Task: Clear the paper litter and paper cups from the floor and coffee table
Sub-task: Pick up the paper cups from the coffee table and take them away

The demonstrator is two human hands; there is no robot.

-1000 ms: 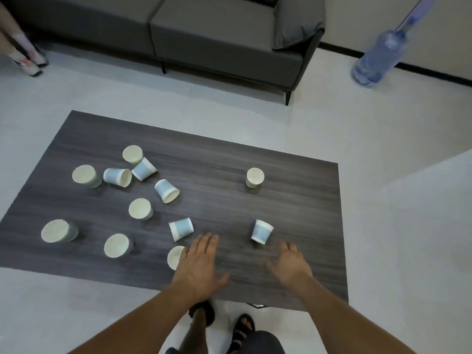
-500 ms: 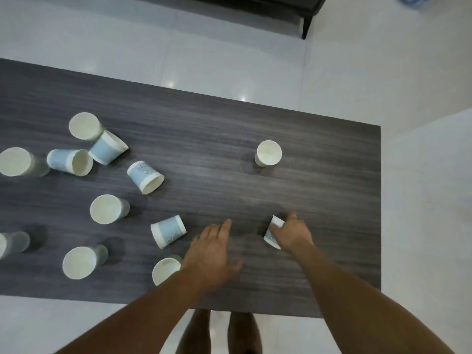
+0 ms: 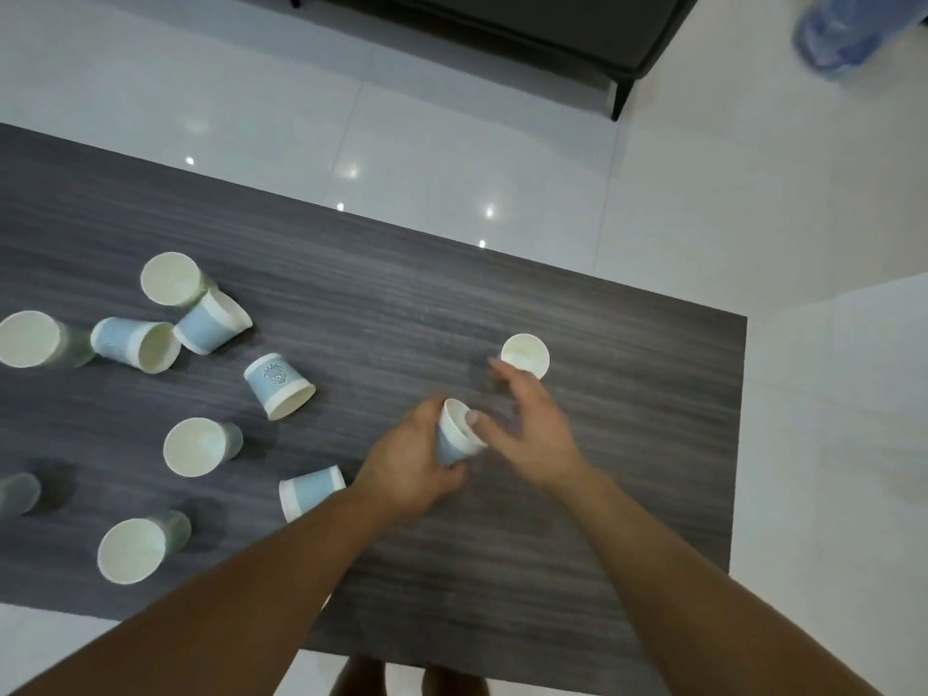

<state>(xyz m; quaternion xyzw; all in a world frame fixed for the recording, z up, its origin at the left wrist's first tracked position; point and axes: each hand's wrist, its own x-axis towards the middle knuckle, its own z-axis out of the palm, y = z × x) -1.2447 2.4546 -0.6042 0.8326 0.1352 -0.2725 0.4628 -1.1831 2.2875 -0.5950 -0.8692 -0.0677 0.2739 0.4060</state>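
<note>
Coffee table point(image 3: 627, 494): eleven paper cups point(image 3: 201, 447) visible.

Left hand point(image 3: 409, 467) & right hand point(image 3: 530, 437) are seen bare, forearms point(image 3: 241, 600) bare to frame edge; legs point(image 3: 454, 683) glimpsed bare at btm.

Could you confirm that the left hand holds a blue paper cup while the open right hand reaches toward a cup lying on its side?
Not quite: the head view shows the lone cup near the right hand standing upright, mouth up. The left hand does hold the blue paper cup.
</note>
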